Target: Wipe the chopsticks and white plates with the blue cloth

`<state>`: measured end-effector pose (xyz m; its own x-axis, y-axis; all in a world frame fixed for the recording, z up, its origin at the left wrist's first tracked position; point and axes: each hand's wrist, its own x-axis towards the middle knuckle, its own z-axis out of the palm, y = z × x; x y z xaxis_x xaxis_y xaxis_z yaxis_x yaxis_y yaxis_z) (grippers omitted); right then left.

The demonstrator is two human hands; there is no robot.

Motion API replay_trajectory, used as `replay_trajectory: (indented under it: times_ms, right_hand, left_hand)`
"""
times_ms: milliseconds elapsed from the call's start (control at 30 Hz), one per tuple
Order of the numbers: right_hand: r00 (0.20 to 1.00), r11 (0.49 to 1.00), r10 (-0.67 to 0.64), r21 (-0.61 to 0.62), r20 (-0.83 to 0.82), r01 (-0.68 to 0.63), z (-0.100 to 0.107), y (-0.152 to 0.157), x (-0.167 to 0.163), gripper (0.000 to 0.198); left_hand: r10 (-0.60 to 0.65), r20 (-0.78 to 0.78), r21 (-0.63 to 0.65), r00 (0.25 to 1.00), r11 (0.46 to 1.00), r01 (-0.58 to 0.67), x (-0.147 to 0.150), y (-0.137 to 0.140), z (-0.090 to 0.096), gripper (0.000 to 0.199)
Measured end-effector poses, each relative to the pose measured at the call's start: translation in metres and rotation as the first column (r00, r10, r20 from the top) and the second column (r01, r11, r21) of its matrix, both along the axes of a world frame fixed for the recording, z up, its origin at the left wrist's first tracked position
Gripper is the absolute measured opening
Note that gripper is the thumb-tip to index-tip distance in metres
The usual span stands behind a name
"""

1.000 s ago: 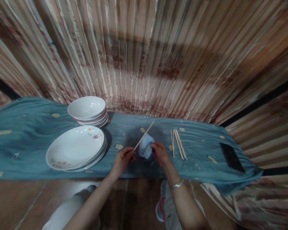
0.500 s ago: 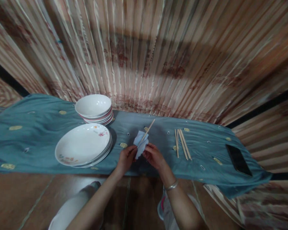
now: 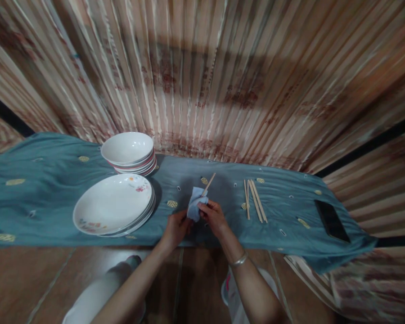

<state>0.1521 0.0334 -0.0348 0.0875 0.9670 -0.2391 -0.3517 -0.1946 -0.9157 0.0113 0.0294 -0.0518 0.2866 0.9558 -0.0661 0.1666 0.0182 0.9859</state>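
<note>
A pale blue cloth (image 3: 195,208) is folded around a wooden chopstick (image 3: 209,183), whose upper end sticks out towards the far side of the table. My right hand (image 3: 214,217) pinches the cloth over the stick, thumb on top. At the lower left of the cloth, my left hand (image 3: 176,228) is closed where the chopstick's lower end runs; that end is hidden by the fingers and cloth. Several more chopsticks (image 3: 255,201) lie on the table to the right of my right hand.
A stack of white plates (image 3: 113,204) with floral rims stands on the left, and a stack of bowls (image 3: 128,150) behind it. A black phone (image 3: 331,220) lies at the right end of the teal tablecloth (image 3: 286,198). Behind the table hangs a striped curtain (image 3: 195,90).
The cloth, earlier spread under the chopstick, is now folded over it, with my right thumb pressing on top. Less of the stick shows. The view has shifted slightly.
</note>
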Motion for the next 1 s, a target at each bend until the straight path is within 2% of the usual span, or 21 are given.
replay_trajectory:
  times_ms: [167, 300, 500, 667, 833, 1000]
  right_hand:
    - [0.995, 0.995, -0.103, -0.003, -0.011, 0.103, 0.003, 0.006, 0.014, 0.031]
    - [0.978, 0.980, -0.199, 0.004, -0.057, 0.199, 0.010, 0.013, 0.029, 0.030]
    - [0.945, 0.951, -0.306, 0.000, -0.117, 0.308, 0.016, 0.018, 0.054, 0.031]
    - [0.938, 0.944, -0.326, 0.015, -0.121, 0.330, 0.015, 0.019, 0.063, 0.030]
    - [0.921, 0.940, -0.336, -0.004, -0.198, 0.342, 0.018, 0.018, 0.068, 0.028]
    - [0.898, 0.935, -0.350, -0.041, -0.268, 0.352, 0.021, 0.017, 0.069, 0.027]
  left_hand:
    - [-0.026, -0.001, -0.038, 1.000, 0.999, 0.026, 0.005, -0.010, 0.010, 0.034]
    - [-0.059, -0.001, -0.071, 0.998, 0.996, 0.059, 0.005, -0.017, 0.009, 0.036]
    - [-0.099, 0.134, -0.271, 0.986, 0.953, 0.133, 0.006, -0.021, 0.001, 0.044]
    - [-0.033, 0.241, -0.323, 0.970, 0.940, 0.112, 0.004, -0.020, 0.002, 0.043]
    - [-0.009, 0.245, -0.339, 0.969, 0.936, 0.094, 0.001, -0.017, 0.007, 0.041]
    - [0.023, 0.318, -0.432, 0.948, 0.894, 0.123, 0.000, -0.020, 0.009, 0.041]
